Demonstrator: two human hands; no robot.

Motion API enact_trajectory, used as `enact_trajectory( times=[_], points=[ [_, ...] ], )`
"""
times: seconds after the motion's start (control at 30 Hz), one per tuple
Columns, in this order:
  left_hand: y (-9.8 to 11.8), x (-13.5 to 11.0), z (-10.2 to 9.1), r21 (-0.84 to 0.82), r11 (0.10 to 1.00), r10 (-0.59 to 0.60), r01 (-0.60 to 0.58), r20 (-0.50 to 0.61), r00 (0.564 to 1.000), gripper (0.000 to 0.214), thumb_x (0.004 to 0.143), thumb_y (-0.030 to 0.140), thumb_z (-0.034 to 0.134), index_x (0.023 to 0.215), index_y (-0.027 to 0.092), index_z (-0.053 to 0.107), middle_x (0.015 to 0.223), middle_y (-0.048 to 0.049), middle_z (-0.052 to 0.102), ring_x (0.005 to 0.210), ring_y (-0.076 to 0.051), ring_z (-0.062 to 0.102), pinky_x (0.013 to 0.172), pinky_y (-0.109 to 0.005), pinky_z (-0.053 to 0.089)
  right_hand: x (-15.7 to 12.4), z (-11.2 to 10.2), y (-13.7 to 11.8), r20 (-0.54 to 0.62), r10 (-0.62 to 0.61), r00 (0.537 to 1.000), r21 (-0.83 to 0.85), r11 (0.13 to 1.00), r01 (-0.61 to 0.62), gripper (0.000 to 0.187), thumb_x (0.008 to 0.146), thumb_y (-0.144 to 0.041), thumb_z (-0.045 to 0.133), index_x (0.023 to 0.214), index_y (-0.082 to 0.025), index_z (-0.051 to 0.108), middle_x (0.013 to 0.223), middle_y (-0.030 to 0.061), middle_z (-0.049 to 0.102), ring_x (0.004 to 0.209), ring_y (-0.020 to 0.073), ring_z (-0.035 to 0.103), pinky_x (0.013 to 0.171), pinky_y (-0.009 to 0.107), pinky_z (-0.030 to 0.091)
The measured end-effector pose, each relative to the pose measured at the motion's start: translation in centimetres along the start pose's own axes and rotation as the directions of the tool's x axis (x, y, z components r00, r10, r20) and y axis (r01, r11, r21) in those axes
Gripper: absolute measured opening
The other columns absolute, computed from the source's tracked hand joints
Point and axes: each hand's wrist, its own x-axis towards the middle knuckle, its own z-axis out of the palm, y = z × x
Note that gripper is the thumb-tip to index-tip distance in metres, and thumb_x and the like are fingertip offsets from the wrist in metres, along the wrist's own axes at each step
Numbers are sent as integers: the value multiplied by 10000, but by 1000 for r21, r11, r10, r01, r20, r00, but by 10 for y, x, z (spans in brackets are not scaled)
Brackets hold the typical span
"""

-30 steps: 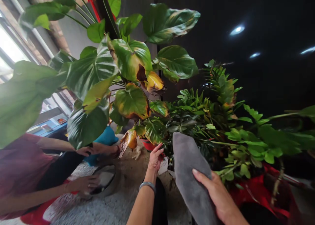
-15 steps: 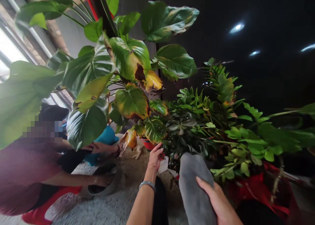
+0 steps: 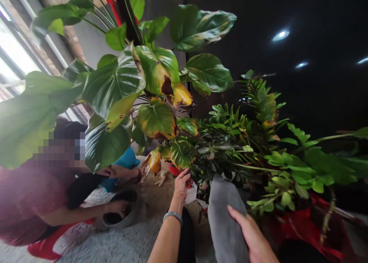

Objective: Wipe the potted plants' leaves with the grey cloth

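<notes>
My right hand [image 3: 250, 232] grips a grey cloth [image 3: 227, 221], its thumb lying across the top. The cloth's far end reaches the dark-leaved potted plant [image 3: 211, 150]. My left hand [image 3: 181, 184], with a grey bangle [image 3: 173, 216] on the wrist, is at the left side of that foliage. Its fingers are stretched out, close under a green leaf with browned edges [image 3: 183, 153]; whether they touch it I cannot tell. Beside the left hand is a white printed card [image 3: 191, 194].
A tall plant with big leaves [image 3: 115, 83] rises at left. On the left a person [image 3: 25, 201] sits on a red stool [image 3: 47, 245], one hand inside a grey bucket [image 3: 122, 221]. Right of the cloth are leafy plants [image 3: 287, 178] and red wrapping [image 3: 301, 224]. Behind stands a dark glossy wall [image 3: 316, 33].
The view has shifted slightly, so the plants and the person appear a little further right. The grey cloth has tilted a little and moved slightly left. Both hands are otherwise much the same.
</notes>
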Motion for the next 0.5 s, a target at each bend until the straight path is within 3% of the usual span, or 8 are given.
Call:
enact_trajectory(
  times=[0.07, 0.13, 0.23, 0.3, 0.37, 0.43, 0.5],
  points=[
    [-1, 1, -1, 11, 1000, 6, -6, -3, 1000, 352, 547, 38, 744, 886, 135, 740, 558, 10, 633, 453, -74, 521, 474, -199, 427, -13, -4, 1, -8, -6, 1000, -36, 999, 6, 375, 485, -443, 790, 739, -181, 700, 693, 80, 755, 739, 327, 708, 593, 374, 556],
    [-2, 0, -1, 15, 1000, 9, -9, -8, 1000, 375, 548, 44, 753, 913, 128, 736, 558, 12, 628, 445, -70, 517, 471, -198, 427, -17, -3, -21, -80, -113, 990, -8, 994, 113, 426, 445, -427, 807, 769, -175, 694, 680, 81, 752, 714, 334, 705, 594, 389, 556],
    [-3, -1, 0, 12, 1000, 19, -18, -27, 999, 436, 545, 41, 761, 971, 129, 720, 621, 1, 651, 468, -76, 539, 473, -201, 446, -4, 5, -68, -205, -351, 914, 114, 919, 379, 382, 445, -361, 795, 764, -184, 681, 669, 67, 750, 696, 318, 703, 648, 408, 562],
    [-4, -1, 0, 9, 1000, 30, -30, -48, 998, 504, 542, 38, 766, 1032, 136, 700, 659, -1, 664, 489, -82, 556, 485, -206, 460, 11, 10, -83, -241, -405, 882, 202, 868, 454, 316, 463, -309, 776, 744, -205, 677, 660, 39, 748, 715, 302, 704, 687, 404, 564],
    [-5, 0, 0, 24, 999, 40, -39, -56, 998, 568, 535, 44, 774, 1087, 137, 677, 657, 2, 666, 486, -85, 559, 494, -211, 461, 21, 12, -74, -210, -308, 928, 241, 903, 354, 271, 461, -285, 768, 703, -208, 675, 608, 29, 733, 736, 306, 704, 696, 403, 565],
    [-8, 3, -1, 54, 998, 32, -30, -33, 999, 582, 531, 64, 784, 1097, 128, 669, 650, -2, 674, 495, -100, 575, 511, -222, 462, 23, 12, -44, -135, -125, 983, 188, 971, 149, 257, 451, -313, 772, 659, -195, 675, 564, 46, 718, 751, 327, 702, 687, 414, 564],
    [-11, 6, -3, 87, 996, 4, -5, 14, 1000, 510, 548, 93, 788, 1047, 108, 681, 661, -16, 680, 528, -120, 596, 538, -238, 470, 14, 13, -8, -60, -1, 998, 68, 998, 6, 294, 445, -368, 779, 646, -177, 682, 584, 70, 723, 773, 338, 698, 697, 416, 558]
  ],
)
